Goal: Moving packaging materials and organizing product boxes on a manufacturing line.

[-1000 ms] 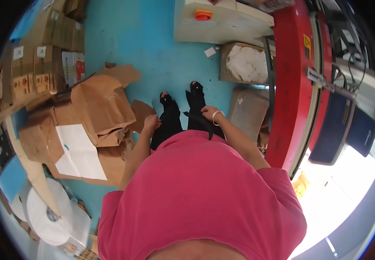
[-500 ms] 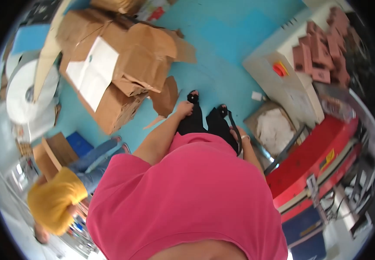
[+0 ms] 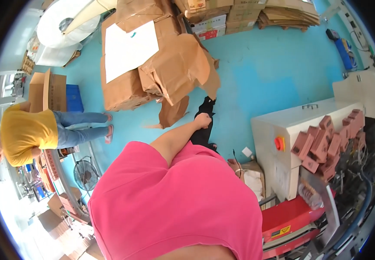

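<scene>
My left hand (image 3: pixel 203 121) hangs in front of my black trousers (image 3: pixel 203 135), its fingers curled into a loose fist. Nothing shows sticking out of it. Low on my right side, my right hand (image 3: pixel 233 165) shows only in part beyond the pink shirt (image 3: pixel 176 197). A thin black strap (image 3: pixel 238 161) runs up out of that hand, seen edge-on. The nearest thing beyond it is an open carton (image 3: pixel 261 171) with white material inside.
Large brown cartons (image 3: pixel 124 93) with torn paper and a white sheet (image 3: pixel 131 50) stand ahead left. To the right is a beige machine cabinet (image 3: pixel 274 151) with pinkish blocks (image 3: pixel 322 145) on top and a red machine part (image 3: pixel 289 221). Another person (image 3: pixel 31 134) stands at left, near a fan (image 3: pixel 86 174).
My view has swung to the right, so the cartons sit further left and stacked boxes appear at the back. The strap by my right hand looks thinner, and that hand is more hidden.
</scene>
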The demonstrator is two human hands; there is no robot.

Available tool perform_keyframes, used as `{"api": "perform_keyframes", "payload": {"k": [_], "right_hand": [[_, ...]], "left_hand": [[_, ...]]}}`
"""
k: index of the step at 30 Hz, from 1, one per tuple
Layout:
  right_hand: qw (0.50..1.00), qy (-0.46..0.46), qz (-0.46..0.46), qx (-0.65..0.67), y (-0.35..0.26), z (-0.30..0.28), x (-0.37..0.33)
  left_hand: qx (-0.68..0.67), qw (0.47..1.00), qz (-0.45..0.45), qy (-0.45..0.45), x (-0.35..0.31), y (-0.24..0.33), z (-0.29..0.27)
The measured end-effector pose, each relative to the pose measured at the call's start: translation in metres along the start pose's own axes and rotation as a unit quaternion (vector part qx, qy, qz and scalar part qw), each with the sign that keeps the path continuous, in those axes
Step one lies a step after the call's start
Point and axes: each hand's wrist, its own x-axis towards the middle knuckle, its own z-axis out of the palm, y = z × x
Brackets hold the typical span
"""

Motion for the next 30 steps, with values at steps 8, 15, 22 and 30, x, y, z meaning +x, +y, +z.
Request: {"api": "perform_keyframes", "payload": {"k": [8, 15, 22, 30], "right_hand": [[0.989, 0.025, -0.075, -0.123, -0.098, -0.046, 0.060], [0.976, 0.195, -0.063, 0.072, -0.225, -0.096, 0.101], [0.969, 0.229, -0.088, -0.028, -0.247, -0.128, 0.126], [0.982, 0.185, -0.049, -0.013, -0.254, -0.243, 0.163]], "left_hand": [[-0.126, 0.983, -0.079, -0.104, 0.141, 0.059, -0.081], [-0.048, 0.976, -0.148, -0.155, 0.248, 0.143, -0.136], [0.017, 0.962, -0.208, -0.177, 0.278, 0.225, -0.099], [0.087, 0.956, -0.128, -0.249, 0.300, 0.333, -0.002]]}}
